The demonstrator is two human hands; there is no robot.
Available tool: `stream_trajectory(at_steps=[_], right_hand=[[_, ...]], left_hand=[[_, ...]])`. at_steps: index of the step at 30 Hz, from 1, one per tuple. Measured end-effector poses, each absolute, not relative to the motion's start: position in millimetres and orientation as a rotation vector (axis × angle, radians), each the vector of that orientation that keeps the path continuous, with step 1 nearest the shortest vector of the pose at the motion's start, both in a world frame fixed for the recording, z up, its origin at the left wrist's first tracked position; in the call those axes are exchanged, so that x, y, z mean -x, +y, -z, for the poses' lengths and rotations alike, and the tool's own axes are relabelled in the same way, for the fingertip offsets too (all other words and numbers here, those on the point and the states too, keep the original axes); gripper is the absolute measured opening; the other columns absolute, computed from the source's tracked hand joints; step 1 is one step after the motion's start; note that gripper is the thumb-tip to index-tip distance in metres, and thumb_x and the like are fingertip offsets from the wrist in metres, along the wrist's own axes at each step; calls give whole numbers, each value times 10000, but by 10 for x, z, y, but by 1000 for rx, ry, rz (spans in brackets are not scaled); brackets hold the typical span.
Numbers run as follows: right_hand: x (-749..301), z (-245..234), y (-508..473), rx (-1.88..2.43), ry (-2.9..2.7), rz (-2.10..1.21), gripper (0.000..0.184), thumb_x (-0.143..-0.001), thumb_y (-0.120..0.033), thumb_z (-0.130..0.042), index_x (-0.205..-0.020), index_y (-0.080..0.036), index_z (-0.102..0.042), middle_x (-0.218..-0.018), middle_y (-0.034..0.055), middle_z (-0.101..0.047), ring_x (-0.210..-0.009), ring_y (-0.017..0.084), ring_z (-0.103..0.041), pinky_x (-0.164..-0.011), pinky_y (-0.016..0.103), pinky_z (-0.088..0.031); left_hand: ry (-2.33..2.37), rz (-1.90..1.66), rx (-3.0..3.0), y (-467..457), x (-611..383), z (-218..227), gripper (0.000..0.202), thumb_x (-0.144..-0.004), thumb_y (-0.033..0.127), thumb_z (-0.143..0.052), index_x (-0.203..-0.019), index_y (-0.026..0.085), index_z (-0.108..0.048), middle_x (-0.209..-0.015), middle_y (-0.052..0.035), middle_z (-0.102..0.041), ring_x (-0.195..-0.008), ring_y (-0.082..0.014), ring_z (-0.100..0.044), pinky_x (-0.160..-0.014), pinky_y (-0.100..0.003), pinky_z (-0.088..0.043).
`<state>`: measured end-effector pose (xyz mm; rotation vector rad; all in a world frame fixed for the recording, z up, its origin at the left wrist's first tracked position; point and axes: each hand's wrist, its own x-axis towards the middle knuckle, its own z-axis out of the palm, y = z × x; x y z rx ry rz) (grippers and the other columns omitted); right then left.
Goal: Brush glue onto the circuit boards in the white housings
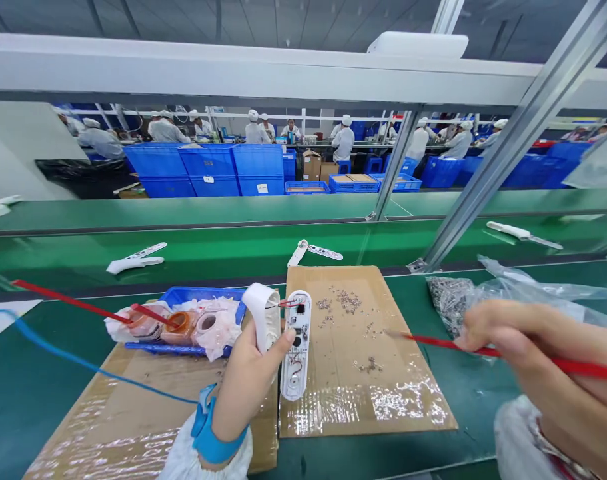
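Observation:
My left hand (248,380) is closed around a white plastic device (278,330) split open into two halves, the inner half showing a circuit board and wires (297,340). A blue wrist strap (210,430) with a blue cord sits on that wrist. My right hand (538,363) pinches a thin red-handled brush (433,341), its tip pointing left over a taped cardboard sheet (363,373). Small metal screws (348,301) lie scattered on that cardboard, right of the device.
A blue tray (183,297) with tape rolls, white wipes and another red brush stands to the left. A clear bag of screws (453,300) lies right. White device shells (136,259) rest on the green conveyor. Metal frame posts rise ahead; workers and blue crates fill the background.

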<state>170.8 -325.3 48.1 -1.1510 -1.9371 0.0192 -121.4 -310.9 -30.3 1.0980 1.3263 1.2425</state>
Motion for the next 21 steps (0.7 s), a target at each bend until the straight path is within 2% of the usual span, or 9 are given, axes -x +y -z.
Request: stream_trajectory(at_steps=[2,4,6,8,10,14,18,21], right_hand=[[-1756,-215,-3013,1415,-2152,-11,270,-930,-334,-393,-832,-208,-612,-741,44,-637,-639,182,-602,-550,276,-483],[-1787,121,-2703,1773,-2364,-66,257,-904,-229,-414,-1060,-210,-617,-1026,79,-655,-866,222,-635,-710,313,-510],[-1818,451,-2363,2000,-2400,-69,431,-879,-110,-389,-1288,-184,-501,-1314,123,-512,-1045,256,-597,-829,350,-493],[-1871,717,-2045,2142,-2332,-77,530,-859,-71,-378,-1385,-133,-394,-1445,199,-326,-977,293,-635,-759,379,-517],[-1946,900,-1791,2212,-2317,-125,524,-889,-120,-385,-1412,-149,-367,-1480,213,-238,-927,301,-656,-736,387,-525],[-2102,1086,-1561,2171,-2409,-236,453,-962,-278,-352,-1414,-269,-379,-1490,106,-274,-1078,284,-597,-838,354,-505],[-2207,1188,-1598,2112,-2485,-265,479,-968,-308,-337,-1444,-336,-291,-1518,58,-204,-1077,281,-597,-838,365,-506],[-2245,1246,-1644,2085,-2518,-242,485,-959,-313,-347,-1440,-347,-296,-1513,48,-221,-1086,288,-591,-842,373,-506]], left_hand=[[1261,-1245,-1029,-3046,1227,361,467,-728,412,-702,-1097,152,-583,-1076,-113,-677,-996,-258,-628,-836,-340,-487],[1182,-1251,-949,-3012,1245,441,483,-737,393,-701,-1132,149,-569,-1089,-114,-673,-1013,-257,-622,-855,-344,-482],[1130,-1265,-879,-3003,1268,520,501,-747,376,-698,-1173,156,-550,-1132,-111,-659,-1040,-253,-612,-864,-339,-479],[1116,-1269,-835,-3011,1290,580,516,-750,359,-699,-1197,158,-538,-1156,-112,-649,-1051,-250,-607,-860,-331,-480],[1105,-1255,-809,-3022,1306,618,539,-750,344,-702,-1224,156,-527,-1149,-114,-652,-1035,-247,-614,-850,-328,-481],[1119,-1244,-762,-3037,1332,655,600,-731,320,-721,-1265,149,-505,-1090,-112,-674,-964,-244,-637,-802,-318,-487],[1139,-1241,-737,-3039,1367,686,595,-734,318,-719,-1258,136,-504,-1058,-108,-683,-943,-235,-641,-782,-304,-485],[1115,-1245,-733,-3031,1366,693,578,-750,316,-705,-1262,149,-495,-1071,-98,-679,-951,-225,-638,-809,-309,-481]])
